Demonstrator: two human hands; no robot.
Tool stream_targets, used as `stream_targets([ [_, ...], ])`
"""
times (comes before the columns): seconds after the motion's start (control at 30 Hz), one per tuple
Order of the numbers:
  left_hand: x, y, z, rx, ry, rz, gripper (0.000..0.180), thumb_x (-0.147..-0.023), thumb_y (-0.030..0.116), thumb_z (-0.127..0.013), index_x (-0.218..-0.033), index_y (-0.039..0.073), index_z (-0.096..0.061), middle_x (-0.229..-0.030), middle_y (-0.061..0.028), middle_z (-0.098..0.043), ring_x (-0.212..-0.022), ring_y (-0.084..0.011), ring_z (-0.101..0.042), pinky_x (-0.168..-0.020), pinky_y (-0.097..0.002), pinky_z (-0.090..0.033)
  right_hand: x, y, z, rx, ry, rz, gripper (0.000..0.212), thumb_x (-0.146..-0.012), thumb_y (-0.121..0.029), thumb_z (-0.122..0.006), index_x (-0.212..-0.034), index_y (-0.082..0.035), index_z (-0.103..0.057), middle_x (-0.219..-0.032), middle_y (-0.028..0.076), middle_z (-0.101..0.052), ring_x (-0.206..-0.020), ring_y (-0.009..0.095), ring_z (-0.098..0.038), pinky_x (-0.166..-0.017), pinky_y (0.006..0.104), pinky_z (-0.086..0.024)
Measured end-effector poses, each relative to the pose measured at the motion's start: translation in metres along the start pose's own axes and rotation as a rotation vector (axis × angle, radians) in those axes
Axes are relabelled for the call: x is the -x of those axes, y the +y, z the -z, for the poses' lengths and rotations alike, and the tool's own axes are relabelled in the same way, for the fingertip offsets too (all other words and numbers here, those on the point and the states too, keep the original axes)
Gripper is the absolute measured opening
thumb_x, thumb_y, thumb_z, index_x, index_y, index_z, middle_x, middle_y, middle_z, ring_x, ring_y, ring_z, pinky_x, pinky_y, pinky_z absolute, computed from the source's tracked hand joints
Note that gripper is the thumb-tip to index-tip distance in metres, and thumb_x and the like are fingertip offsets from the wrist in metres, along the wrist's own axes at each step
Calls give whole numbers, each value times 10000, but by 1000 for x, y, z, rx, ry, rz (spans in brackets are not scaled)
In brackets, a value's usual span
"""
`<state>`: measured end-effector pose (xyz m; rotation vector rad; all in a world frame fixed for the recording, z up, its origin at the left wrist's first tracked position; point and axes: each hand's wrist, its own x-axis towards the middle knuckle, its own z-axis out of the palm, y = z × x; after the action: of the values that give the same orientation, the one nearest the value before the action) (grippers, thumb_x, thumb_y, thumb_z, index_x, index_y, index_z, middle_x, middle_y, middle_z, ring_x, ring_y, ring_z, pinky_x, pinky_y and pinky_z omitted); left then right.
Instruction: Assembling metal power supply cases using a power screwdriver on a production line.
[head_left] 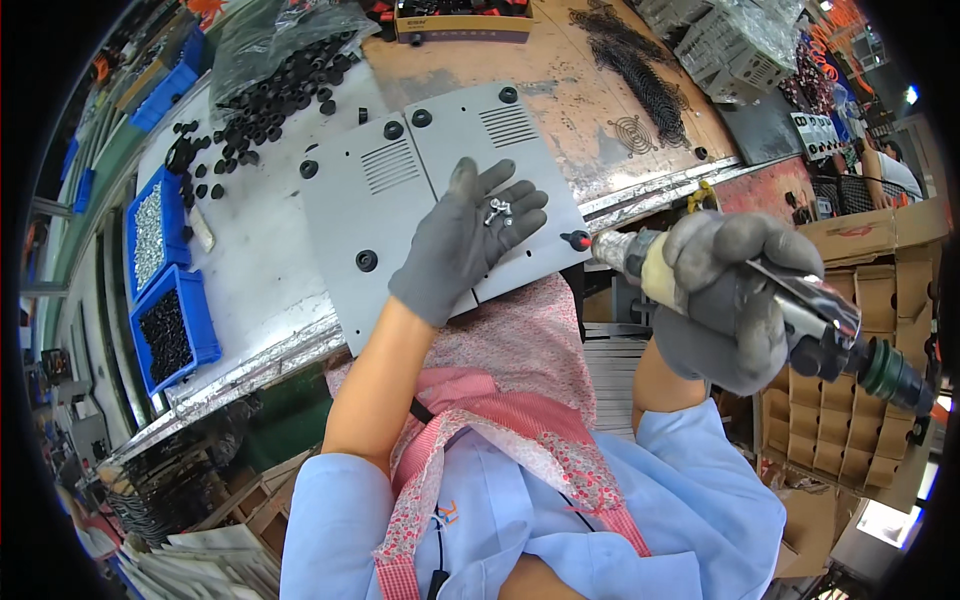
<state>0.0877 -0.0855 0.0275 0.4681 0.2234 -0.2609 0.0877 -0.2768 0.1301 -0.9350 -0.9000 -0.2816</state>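
Two grey sheet-metal panels with vent slots, a left panel (345,215) and a right panel (535,170), lie side by side at the table's front edge. Black round rubber feet (366,261) sit near their corners. Above the panels my left hand (460,230), in a grey glove, is turned palm up and cups a few small silver screws (498,211). My gloved right hand (735,290) is closed around a power screwdriver (655,265). The driver's red-tipped end is at a black foot (574,240) on the right panel's near right corner; whether they touch I cannot tell.
On the left stand a blue bin of silver screws (148,235) and a blue bin of black parts (166,335). Loose black feet (265,125) lie behind them. Black wire fan guards (640,85) are at the back right. A partitioned cardboard box (835,420) stands at right.
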Motion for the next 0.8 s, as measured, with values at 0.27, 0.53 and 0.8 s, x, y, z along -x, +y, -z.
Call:
stream_targets([
  [0.27, 46, -10, 11, -22, 26, 63, 465, -991, 299, -398, -1267, -76, -397, -1154, -214, -535, -1033, -300, -594, -898, -368, -540, 13, 3, -25, -114, 105, -204, 486, -789, -206, -746, -1143, -47, -453, -983, 203, -585, -778, 283, -632, -667, 403, -555],
  [0.53, 59, -10, 18, -225, -172, 126, 424, -900, 368, -594, -1115, 13, -510, -951, -78, -591, -761, -72, -579, -519, -167, -454, 15, 6, -33, -128, 72, -230, 492, -803, -227, -743, -1158, -76, -438, -988, 219, -574, -783, 282, -619, -659, 399, -548],
  [0.8, 64, -13, 13, -166, 20, 18, 404, -871, 347, -646, -1063, 6, -543, -825, -21, -594, -586, -28, -530, -430, -151, -368, 13, 7, -41, -54, 24, -172, 409, -878, -187, -514, -1265, -74, -440, -952, 166, -546, -694, 211, -557, -608, 371, -464],
])
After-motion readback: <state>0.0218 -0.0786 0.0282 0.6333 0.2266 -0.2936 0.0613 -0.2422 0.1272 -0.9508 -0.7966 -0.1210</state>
